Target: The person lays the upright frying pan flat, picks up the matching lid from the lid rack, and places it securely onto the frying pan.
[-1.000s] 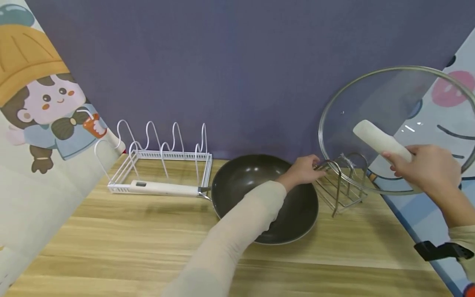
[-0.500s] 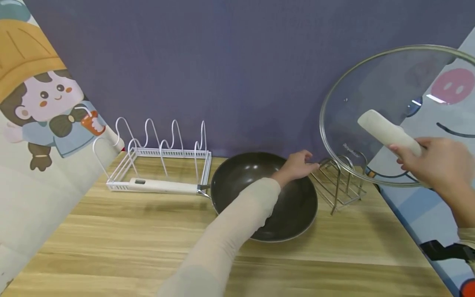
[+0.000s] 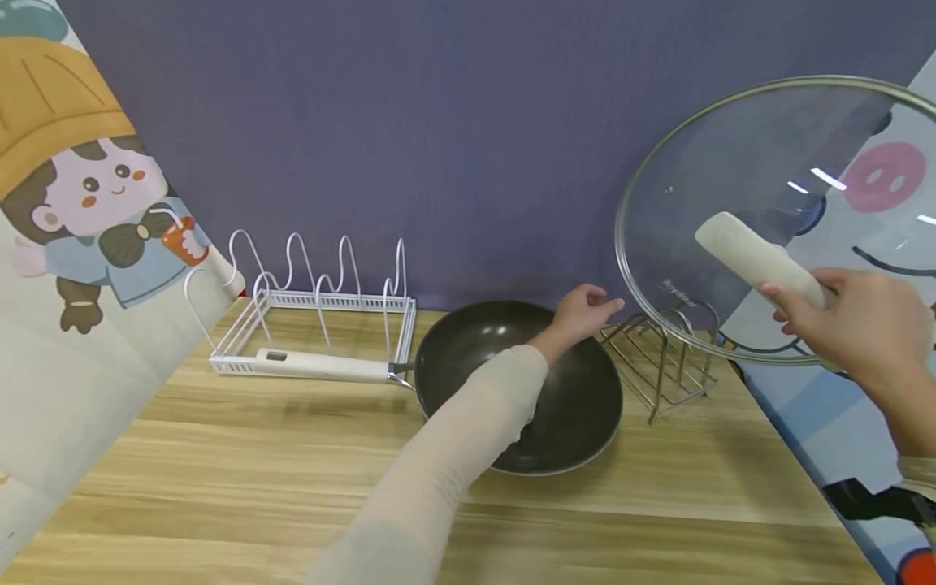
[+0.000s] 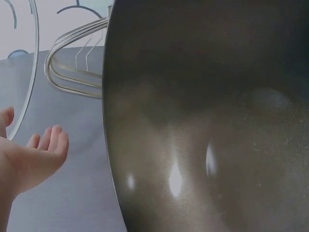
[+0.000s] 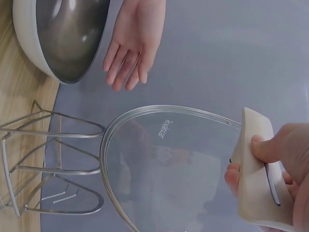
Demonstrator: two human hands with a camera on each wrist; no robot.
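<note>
My right hand grips the cream handle of a large round glass lid with a metal rim. The lid is held up on edge, its lower rim right at the top of a small metal wire rack, as the right wrist view also shows. My left hand holds nothing; its fingers are relaxed and slightly bent in the right wrist view. It hovers over the far right rim of a dark wok, close to the rack. The left forearm covers part of the wok.
The wok's long cream handle points left and overlaps a white wire rack with several curved dividers. Both racks and the wok stand on a wooden table. A dark blue-grey wall stands behind.
My left hand has come away from the metal rack and moved slightly left, its fingers loosening. My right hand has raised the lid a little, still gripping its handle.
</note>
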